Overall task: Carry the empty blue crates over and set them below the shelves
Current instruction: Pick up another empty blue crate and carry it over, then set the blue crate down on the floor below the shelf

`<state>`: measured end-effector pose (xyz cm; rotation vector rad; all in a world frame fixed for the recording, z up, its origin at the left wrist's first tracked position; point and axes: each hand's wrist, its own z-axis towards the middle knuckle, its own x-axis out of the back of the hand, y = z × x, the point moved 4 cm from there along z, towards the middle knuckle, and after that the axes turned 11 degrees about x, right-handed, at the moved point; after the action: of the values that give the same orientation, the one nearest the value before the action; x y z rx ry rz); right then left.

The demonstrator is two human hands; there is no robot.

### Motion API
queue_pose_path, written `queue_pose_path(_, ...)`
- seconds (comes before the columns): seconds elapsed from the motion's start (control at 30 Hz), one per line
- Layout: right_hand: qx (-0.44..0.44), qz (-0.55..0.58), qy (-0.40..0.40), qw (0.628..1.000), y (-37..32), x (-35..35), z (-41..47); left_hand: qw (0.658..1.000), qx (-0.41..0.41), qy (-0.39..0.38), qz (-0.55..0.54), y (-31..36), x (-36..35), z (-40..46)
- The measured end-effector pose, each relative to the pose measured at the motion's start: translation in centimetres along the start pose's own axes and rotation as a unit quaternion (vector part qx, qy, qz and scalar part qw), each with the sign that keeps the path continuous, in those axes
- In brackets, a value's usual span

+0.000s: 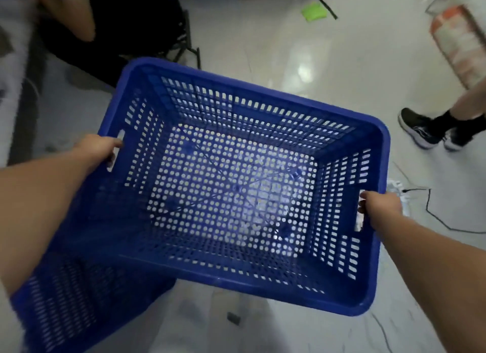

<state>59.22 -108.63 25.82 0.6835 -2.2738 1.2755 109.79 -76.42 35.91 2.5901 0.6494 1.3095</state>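
Note:
An empty blue perforated crate (236, 189) fills the middle of the head view, held above the white floor and tilted a little. My left hand (98, 149) grips the handle slot in its left wall. My right hand (380, 205) grips the handle slot in its right wall. A second blue crate (73, 302) rests on the floor at the lower left, partly hidden under my left arm and the held crate. No shelves are in view.
A person in dark clothes sits on a chair (184, 45) at the upper left. Another person's feet in black shoes (426, 130) stand at the right. A black cable (431, 216) trails on the floor at the right. A green object (314, 12) lies far ahead.

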Motion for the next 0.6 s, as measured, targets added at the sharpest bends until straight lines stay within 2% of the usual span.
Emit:
queue_pose_path(0.1,0.093,-0.026,-0.033,0.995,-7.4,2.2,-3.7,0.994,-0.006,-0.031,-0.101,-2.9,6.1,-4.3)
queue_pose_path(0.27,0.225,-0.076,-0.104,0.966,-16.8,1.9,-11.7,0.973,0.005,0.026,-0.228,-12.5,16.3,-10.9)
queue_pose_path(0.43,0.347,-0.099,-0.195,0.912,-24.1,-2.4,-22.7,0.948,0.053,0.098,-0.298,-25.2,25.1,-16.6)
queue_pose_path(0.6,0.453,-0.103,-0.264,0.846,-28.3,-7.1,-37.3,0.902,0.096,0.149,-0.395,-40.9,30.3,-22.7)
